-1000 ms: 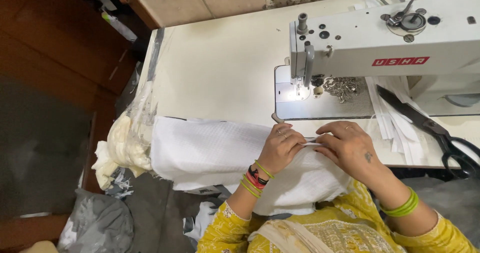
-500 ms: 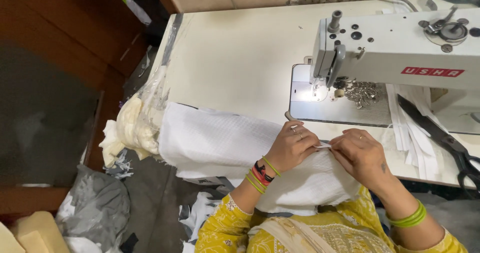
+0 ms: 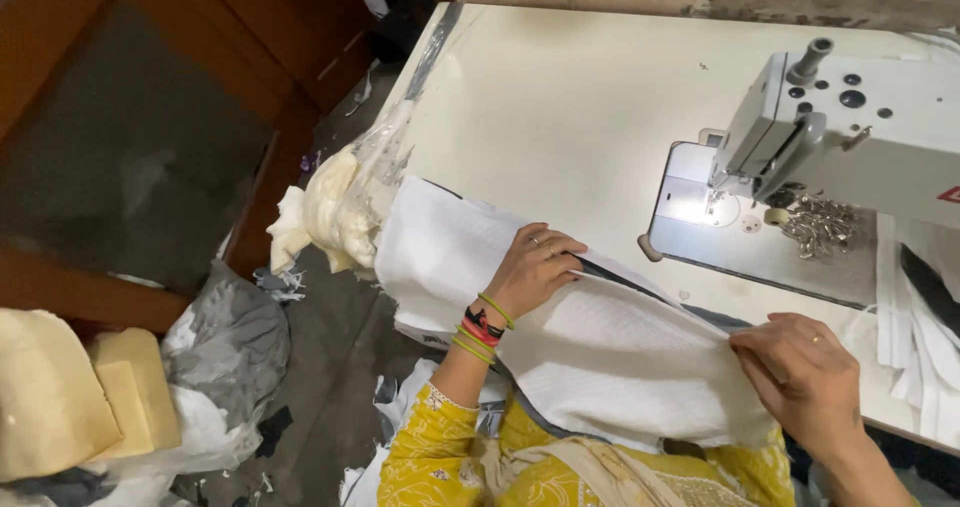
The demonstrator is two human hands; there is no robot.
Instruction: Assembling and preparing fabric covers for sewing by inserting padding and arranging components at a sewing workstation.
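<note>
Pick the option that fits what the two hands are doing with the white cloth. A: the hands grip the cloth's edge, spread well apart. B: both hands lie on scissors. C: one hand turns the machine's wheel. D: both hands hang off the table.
A: the left hand and the right hand each pinch the top edge of the white cloth, far apart along it.

Clear plastic bag [image 3: 345, 192] of cream cloth scraps, hanging at table's left edge; small red label [image 3: 949, 195] on sewing machine
</note>
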